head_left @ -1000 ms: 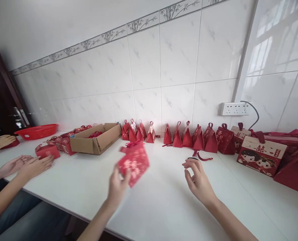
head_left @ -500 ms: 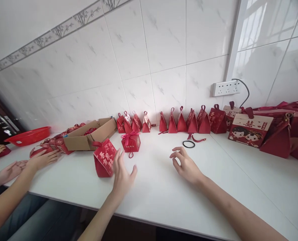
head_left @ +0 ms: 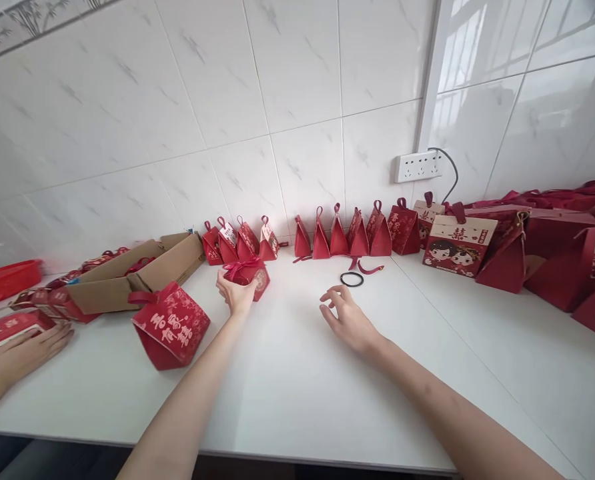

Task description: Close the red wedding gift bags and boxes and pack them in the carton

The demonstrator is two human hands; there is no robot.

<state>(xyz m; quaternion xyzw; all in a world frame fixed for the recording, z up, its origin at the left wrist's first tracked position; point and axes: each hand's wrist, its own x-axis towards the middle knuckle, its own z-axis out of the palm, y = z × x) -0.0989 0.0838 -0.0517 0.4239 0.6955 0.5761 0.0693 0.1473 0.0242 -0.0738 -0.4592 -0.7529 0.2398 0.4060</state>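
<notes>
My left hand (head_left: 236,294) reaches forward and closes its fingers on a small red gift box with a ribbon bow (head_left: 249,274) on the white table (head_left: 297,393). To its left a larger red pouch-shaped box with white characters (head_left: 171,325) lies alone on the table. My right hand (head_left: 346,317) hovers just over the table with fingers loosely curled and apart, holding nothing. A black hair tie (head_left: 351,279) lies just beyond it. A row of small red triangular boxes (head_left: 327,237) lines the wall.
An open cardboard box (head_left: 137,270) lies at the left with red boxes around it. A red basket (head_left: 5,280) sits far left. Another person's hand (head_left: 27,343) rests on the table at left. Bigger red gift boxes (head_left: 457,243) crowd the right. A socket (head_left: 417,167) is on the wall.
My left hand let go of the red pouch-shaped box, set it on the table, then reached forward onto the bow box. The view has tilted down and to the right.
</notes>
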